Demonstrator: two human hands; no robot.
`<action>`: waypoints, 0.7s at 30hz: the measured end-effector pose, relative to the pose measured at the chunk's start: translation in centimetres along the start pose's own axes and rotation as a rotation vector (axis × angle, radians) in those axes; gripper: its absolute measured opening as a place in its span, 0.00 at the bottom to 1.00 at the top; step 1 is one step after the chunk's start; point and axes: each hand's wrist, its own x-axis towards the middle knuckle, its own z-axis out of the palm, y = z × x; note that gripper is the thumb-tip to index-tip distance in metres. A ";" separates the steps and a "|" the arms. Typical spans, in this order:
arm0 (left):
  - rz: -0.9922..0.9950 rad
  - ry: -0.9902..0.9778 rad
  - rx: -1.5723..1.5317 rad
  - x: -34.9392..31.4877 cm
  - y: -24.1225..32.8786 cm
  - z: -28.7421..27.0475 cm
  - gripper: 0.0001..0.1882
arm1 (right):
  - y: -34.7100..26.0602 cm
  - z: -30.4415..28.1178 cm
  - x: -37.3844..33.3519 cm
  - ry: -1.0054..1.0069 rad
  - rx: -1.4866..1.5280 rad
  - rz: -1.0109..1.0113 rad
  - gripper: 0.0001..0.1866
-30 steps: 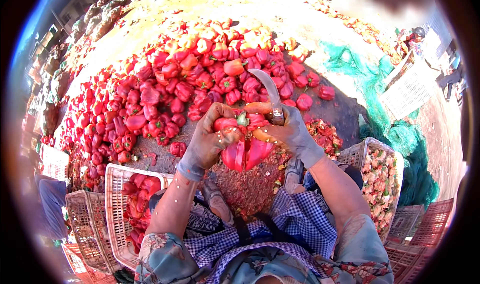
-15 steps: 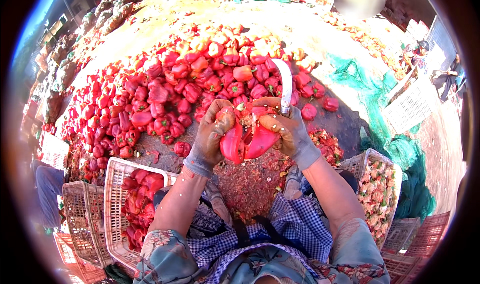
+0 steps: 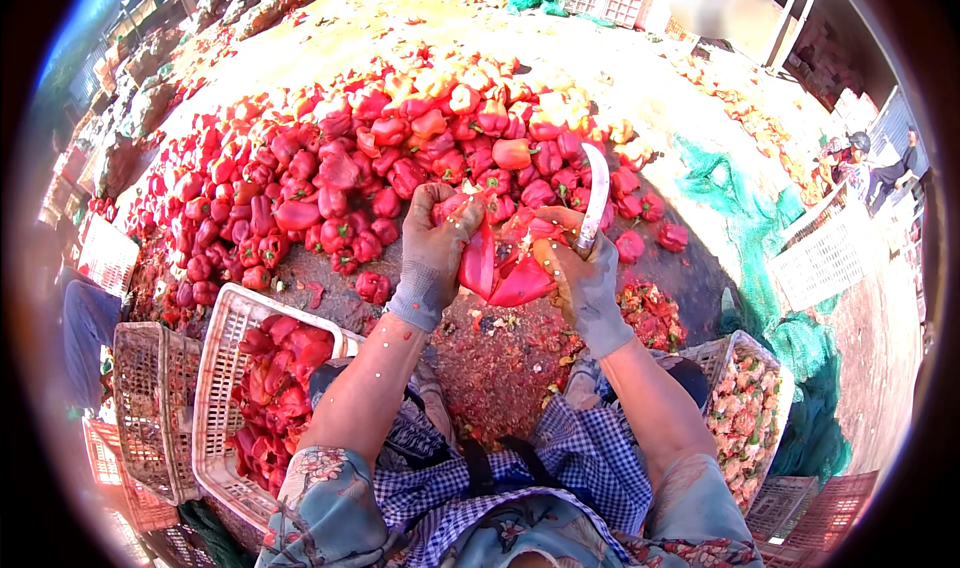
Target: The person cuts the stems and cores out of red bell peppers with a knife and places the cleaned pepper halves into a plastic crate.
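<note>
Between my gloved hands, over the littered ground, is a red bell pepper (image 3: 515, 280), torn open with its inside showing. My left hand (image 3: 432, 248) is closed on its left side. My right hand (image 3: 580, 278) grips a knife (image 3: 597, 193) with a curved pale blade pointing up and away, and its fingers also touch the pepper's right side. The knife's handle is hidden in the palm. Beyond both hands spreads a big heap of whole red peppers (image 3: 335, 173).
A white crate (image 3: 207, 398) of opened red peppers stands at my left. At my right is a crate (image 3: 785, 363) full of pale pepper cores. Green netting (image 3: 755, 233) lies farther right. A brown crate (image 3: 140, 408) and a person's blue-clad leg (image 3: 85, 343) are far left.
My hands have moved slightly apart and the pepper has opened further. My left hand is higher, the right a little lower and farther right with the knife. The whole view has shifted slightly.
</note>
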 end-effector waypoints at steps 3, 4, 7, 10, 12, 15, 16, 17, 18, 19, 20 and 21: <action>0.187 0.046 0.188 0.8 -1.2 -1.3 0.13 | 0.9 -0.1 0.2 0.070 -0.172 -0.031 0.16; 0.264 0.071 0.275 1.1 -1.7 -1.9 0.13 | 1.4 -0.3 0.3 0.073 -0.267 -0.065 0.16; 0.427 0.253 0.421 2.1 -3.2 -2.0 0.15 | 1.5 0.7 0.1 0.179 -0.024 -0.137 0.16; 0.563 0.360 0.441 2.4 -2.8 -1.2 0.18 | 1.5 -0.3 0.0 0.186 0.011 -0.031 0.15; 0.600 0.364 0.521 2.3 -2.3 -1.3 0.19 | 2.6 -0.3 0.4 0.235 0.077 -0.022 0.14; 0.767 0.358 0.745 2.3 -1.0 -2.4 0.19 | 3.5 -0.4 1.3 0.342 0.050 -0.034 0.12; 0.835 0.358 0.835 2.5 -0.4 -2.9 0.20 | 2.7 -1.2 1.2 0.335 0.011 -0.025 0.12; 0.845 0.395 0.942 2.6 0.9 -4.5 0.21 | 0.3 -1.2 0.9 0.311 -0.024 -0.004 0.12; 0.734 0.411 0.665 3.4 1.1 -4.8 0.21 | -1.3 -1.7 1.0 0.312 -0.072 0.009 0.12; 0.730 0.401 0.731 4.0 1.3 -4.9 0.20 | -1.4 -2.4 2.2 0.364 -0.008 -0.092 0.12; 0.708 0.434 0.846 4.1 1.2 -5.2 0.19 | -1.3 -3.2 3.1 0.310 0.015 -0.123 0.12; 0.670 0.428 0.727 4.5 0.5 -6.1 0.20 | -1.3 -3.8 3.7 0.252 0.032 -0.150 0.13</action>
